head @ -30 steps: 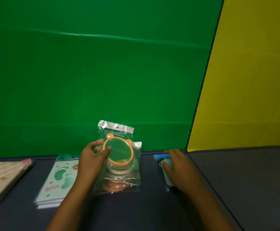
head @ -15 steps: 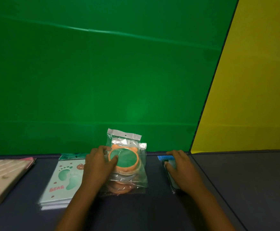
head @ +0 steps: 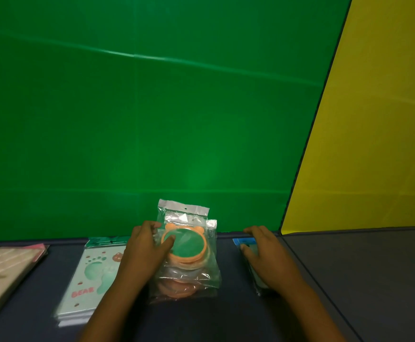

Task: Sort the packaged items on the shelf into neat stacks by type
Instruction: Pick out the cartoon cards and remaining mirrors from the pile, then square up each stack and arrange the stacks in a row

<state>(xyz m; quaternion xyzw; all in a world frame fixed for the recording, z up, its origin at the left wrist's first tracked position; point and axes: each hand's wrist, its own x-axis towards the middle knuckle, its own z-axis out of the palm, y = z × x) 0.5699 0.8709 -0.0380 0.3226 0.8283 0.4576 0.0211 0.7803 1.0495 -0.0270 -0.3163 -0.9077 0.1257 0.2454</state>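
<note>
The left hand [head: 144, 253] grips the top clear plastic packet holding an orange round bear-eared dish with a green centre [head: 186, 245]: its thumb lies across the green face and its fingers curl round the packet's left edge. The forearm runs up from the lower edge of the view, angled slightly to the right. The packet sits on a stack of like clear packets with orange round dishes [head: 185, 280] in the middle of the dark blue shelf surface [head: 228, 314]. Its long axis runs away from the person, with the sealed hang-tab end pointing toward the green back wall [head: 137, 119] and the dish face turned up toward the camera.

The right hand [head: 267, 257] lies flat, palm down with fingers straight, on a thin packet with a blue header card [head: 243, 241], pressing it to the shelf. That packet's long axis also runs toward the back wall, blue end farthest away; most of it is hidden under the hand.

Just left of the dish stack, partly under the left forearm, lies a stack of pale mint flat packets printed with green footprints and the word BEAR [head: 88, 280]. At the far left edge rests a pinkish packet with a pale brick pattern [head: 1, 270]. A yellow side wall [head: 374, 119] stands on the right above a grey surface [head: 374, 280].
</note>
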